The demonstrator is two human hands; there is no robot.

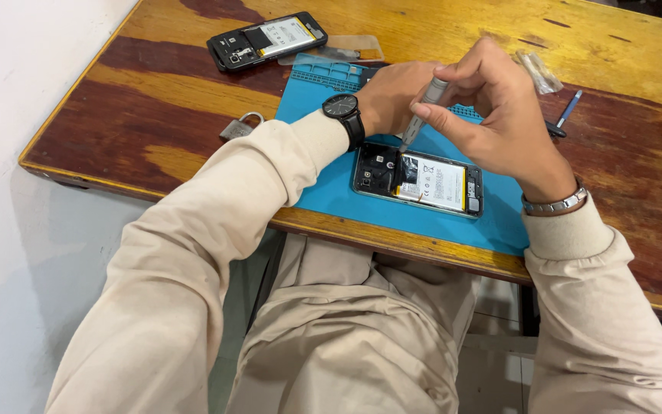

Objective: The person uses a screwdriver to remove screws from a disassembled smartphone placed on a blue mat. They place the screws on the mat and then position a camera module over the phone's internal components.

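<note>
grey precision screwdriver [421,115] is pinched upright-tilted between thumb and fingers of the right hand [492,115], fingers closed around its upper shaft, tip set down on the upper end of the opened smartphone [418,180] lying directly below that hand on the blue work mat [331,192]. left hand [394,96], curled loosely just beside the right one, rests against the lower shaft, its grip partly hidden; a black wristwatch [342,107] sits on that wrist. beyond the left hand lie a second opened phone [266,40] and, nearer the forearm, a padlock [239,126] on the wooden table [155,84].
</note>
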